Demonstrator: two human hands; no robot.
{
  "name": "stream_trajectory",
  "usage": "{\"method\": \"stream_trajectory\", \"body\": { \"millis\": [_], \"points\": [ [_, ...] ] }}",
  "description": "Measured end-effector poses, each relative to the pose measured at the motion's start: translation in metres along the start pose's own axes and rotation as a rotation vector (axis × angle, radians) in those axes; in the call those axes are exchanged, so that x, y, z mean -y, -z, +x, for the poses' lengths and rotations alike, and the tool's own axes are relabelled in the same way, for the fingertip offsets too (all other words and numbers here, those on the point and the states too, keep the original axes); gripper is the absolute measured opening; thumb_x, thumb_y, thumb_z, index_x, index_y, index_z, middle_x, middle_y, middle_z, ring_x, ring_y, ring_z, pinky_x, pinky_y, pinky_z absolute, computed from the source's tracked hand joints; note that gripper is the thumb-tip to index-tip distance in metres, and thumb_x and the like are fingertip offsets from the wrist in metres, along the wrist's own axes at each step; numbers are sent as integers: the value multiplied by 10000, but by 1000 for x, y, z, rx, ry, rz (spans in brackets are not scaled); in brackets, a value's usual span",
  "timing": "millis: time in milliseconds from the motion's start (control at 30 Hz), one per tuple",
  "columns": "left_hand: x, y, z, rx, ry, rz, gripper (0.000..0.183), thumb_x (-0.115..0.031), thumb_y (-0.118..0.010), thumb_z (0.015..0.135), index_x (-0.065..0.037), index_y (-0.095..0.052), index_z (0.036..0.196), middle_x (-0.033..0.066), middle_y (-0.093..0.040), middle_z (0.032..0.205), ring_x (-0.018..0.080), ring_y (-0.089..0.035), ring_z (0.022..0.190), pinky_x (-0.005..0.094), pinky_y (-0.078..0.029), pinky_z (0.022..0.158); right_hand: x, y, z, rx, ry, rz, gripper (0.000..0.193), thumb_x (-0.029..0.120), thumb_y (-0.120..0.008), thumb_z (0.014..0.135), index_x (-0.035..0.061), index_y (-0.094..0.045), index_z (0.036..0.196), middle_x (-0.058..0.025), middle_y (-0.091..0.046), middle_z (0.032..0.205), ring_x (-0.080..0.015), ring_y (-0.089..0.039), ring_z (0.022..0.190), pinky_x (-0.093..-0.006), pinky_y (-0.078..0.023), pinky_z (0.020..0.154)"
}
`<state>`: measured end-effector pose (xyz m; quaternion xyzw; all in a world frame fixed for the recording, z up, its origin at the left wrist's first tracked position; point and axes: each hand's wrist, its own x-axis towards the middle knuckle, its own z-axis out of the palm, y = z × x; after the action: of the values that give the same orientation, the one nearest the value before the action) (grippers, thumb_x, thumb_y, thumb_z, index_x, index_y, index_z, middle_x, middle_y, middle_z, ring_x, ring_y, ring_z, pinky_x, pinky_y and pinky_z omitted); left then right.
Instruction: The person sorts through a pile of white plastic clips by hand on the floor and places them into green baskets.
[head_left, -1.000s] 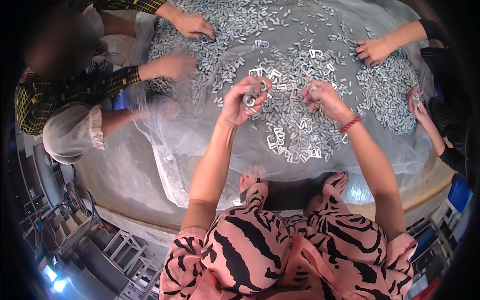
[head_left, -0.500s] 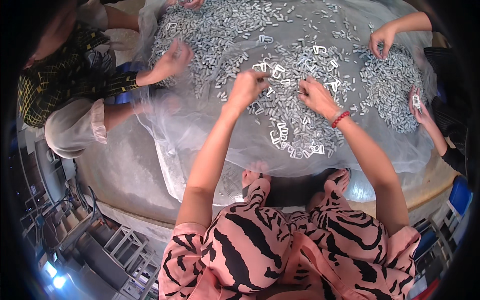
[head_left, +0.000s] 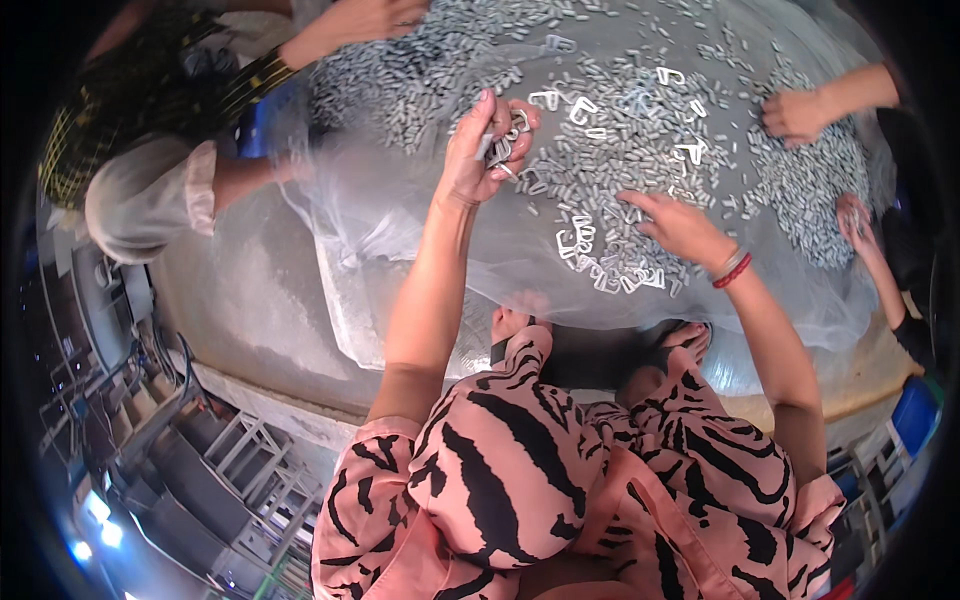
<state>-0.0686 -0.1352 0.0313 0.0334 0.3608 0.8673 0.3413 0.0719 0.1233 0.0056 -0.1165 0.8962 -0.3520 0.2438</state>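
My left hand (head_left: 480,150) is turned palm up above the pile's left edge, its fingers curled round several small metal clips (head_left: 500,148). My right hand (head_left: 682,228), with a red bead bracelet (head_left: 733,270) at the wrist, lies low over the pile, index finger pointing onto the grey pieces; whether it pinches one cannot be made out. The pile (head_left: 600,175) is made of many small grey oblong metal pieces. Brighter hook-shaped clips (head_left: 690,150) lie scattered on it, with a cluster of bent clips (head_left: 600,270) at its near edge.
A sheer net cloth (head_left: 400,265) lies under the pieces. At the left, a co-worker's hand (head_left: 375,18) is over another grey heap (head_left: 400,100). To the right, another person's hands (head_left: 795,118) work at a third heap (head_left: 815,180). Stools (head_left: 245,450) stand at lower left.
My left hand has turned palm up, showing clips in it. My right hand has shifted right and nearer to me. The left co-worker's arm has moved farther away. The whole view has shifted slightly.
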Motion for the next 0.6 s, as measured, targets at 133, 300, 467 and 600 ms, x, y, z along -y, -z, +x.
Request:
{"method": "stream_trajectory", "body": {
  "millis": [133, 300, 467, 600],
  "points": [
    [-9, 12, -8, 73, -25, -295, 237, -253, -524, 896, -54, -463, 783, 168, -524, 928, 126, -453, 534, 174, -356, 315, 1, -11, 8, -5, -71, -379, 373, 77, -535, 843, 178, -454, 1192, -185, -526, 983, -366, -602, 821, -455, -492, 653],
    [-3, 22, -20, -19, 162, 20, 161, -142, -616, 849, -37, -582, 967, 113, -575, 923, 83, -471, 551, 178, -355, 330, -53, 20, 17, -198, -267, -471, 272, 167, -525, 876, 159, -492, 1146, -156, -528, 886, -333, -610, 791, -429, -498, 619],
    [46, 60, -37, -160, 128, 1528, 224, -167, -711, 772, -30, -666, 943, 110, -635, 789, 171, -587, 638, 302, -443, 480, -15, 64, 8, -216, -350, 507, 499, 265, -583, 871, 183, -420, 1335, -105, -601, 798, -238, -621, 712, -381, -492, 605],
    [59, 46, -27, -146, -118, 1676, 209, -151, -706, 752, -10, -639, 890, 171, -612, 789, 312, -602, 706, 364, -478, 625, -15, 51, -7, -177, -363, 336, 556, 305, -620, 850, 210, -410, 1356, -137, -583, 1185, -312, -584, 1033, -360, -447, 883]
  ]
}}
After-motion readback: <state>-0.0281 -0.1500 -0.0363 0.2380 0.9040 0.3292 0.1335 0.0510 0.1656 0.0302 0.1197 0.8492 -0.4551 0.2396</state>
